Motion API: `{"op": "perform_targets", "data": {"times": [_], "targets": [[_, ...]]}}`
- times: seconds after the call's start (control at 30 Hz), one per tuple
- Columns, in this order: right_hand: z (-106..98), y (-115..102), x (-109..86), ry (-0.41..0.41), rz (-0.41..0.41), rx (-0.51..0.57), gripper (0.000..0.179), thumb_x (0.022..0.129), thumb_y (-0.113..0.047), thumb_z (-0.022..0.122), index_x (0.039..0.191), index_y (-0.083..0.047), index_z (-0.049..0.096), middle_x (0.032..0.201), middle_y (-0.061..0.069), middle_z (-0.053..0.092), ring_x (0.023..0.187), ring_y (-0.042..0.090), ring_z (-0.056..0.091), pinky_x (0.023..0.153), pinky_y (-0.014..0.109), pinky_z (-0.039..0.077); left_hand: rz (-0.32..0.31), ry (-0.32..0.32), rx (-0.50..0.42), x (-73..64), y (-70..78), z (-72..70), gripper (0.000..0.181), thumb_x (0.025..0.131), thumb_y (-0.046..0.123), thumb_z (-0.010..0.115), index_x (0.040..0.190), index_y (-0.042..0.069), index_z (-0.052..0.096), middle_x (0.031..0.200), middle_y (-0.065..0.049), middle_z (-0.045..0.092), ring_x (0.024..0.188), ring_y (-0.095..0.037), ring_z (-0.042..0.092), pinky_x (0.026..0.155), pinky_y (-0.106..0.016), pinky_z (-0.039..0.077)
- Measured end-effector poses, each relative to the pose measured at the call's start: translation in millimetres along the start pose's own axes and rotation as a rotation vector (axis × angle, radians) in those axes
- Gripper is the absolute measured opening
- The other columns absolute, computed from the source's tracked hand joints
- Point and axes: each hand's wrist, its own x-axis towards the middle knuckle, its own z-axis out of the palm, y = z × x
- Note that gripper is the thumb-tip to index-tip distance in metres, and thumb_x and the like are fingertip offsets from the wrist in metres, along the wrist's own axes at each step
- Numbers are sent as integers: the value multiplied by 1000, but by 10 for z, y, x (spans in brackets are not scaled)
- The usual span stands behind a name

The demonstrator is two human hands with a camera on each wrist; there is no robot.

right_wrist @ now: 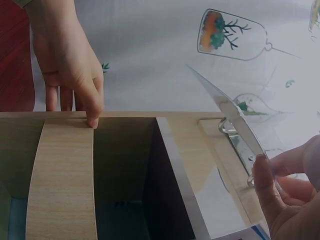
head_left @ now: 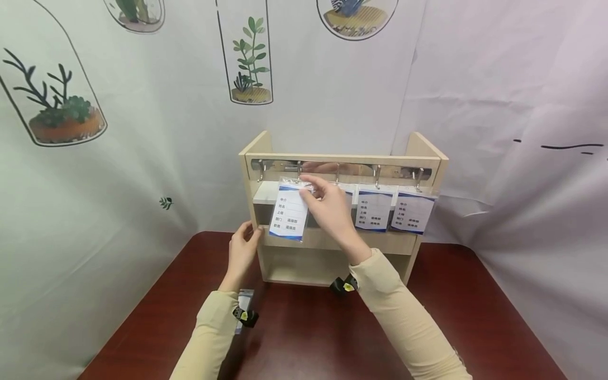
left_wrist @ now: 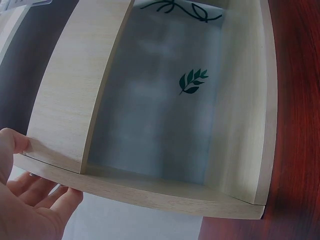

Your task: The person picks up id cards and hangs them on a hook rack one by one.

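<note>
My right hand (head_left: 332, 208) pinches the top corner of a name badge (head_left: 290, 214) in a clear sleeve, between thumb and fingers. The badge tilts a little, its top at the second hook (head_left: 299, 171) from the left. In the right wrist view the badge (right_wrist: 230, 107) shows nearly edge-on beside the hook rail. My left hand (head_left: 243, 250) grips the left side panel of a small wooden shelf (head_left: 332, 241); in the left wrist view its thumb lies on the front and its fingers lie outside the panel (left_wrist: 150, 197). Three more badges, one partly hidden by my right hand, hang from hooks to the right.
The shelf stands on a dark red table (head_left: 437, 306) against a white backdrop (head_left: 332, 79) printed with plants. Another badge (head_left: 245, 299) lies on the table, partly under my left forearm. The leftmost hook (head_left: 260, 170) carries nothing.
</note>
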Motion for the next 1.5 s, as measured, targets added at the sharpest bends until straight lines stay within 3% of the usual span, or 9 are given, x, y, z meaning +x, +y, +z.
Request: {"op": "perform_targets", "data": {"times": [0.47, 0.83, 1.5], "targets": [[-4, -2, -2, -1, -14, -31, 32, 94, -11, 69, 126, -9, 70, 78, 8, 69, 56, 15, 55, 42, 21, 34, 6, 11, 2, 4, -7, 1, 38, 97, 22, 66, 128, 0, 64, 129, -23, 64, 118, -36, 63, 98, -49, 52], [21, 41, -11, 42, -11, -61, 31, 95, -11, 67, 126, -11, 71, 110, 13, 74, 77, 20, 70, 48, 23, 42, 11, 3, -6, 6, -9, 20, 37, 98, 22, 66, 129, 1, 64, 130, -22, 64, 119, -36, 63, 98, -49, 52], [74, 179, -30, 63, -71, 0, 30, 97, -11, 67, 126, -14, 70, 107, 12, 74, 83, 22, 71, 69, 35, 57, 20, 9, -2, 2, -29, -3, 36, 98, 23, 67, 127, 3, 66, 128, -20, 66, 117, -33, 65, 97, -47, 52]]}}
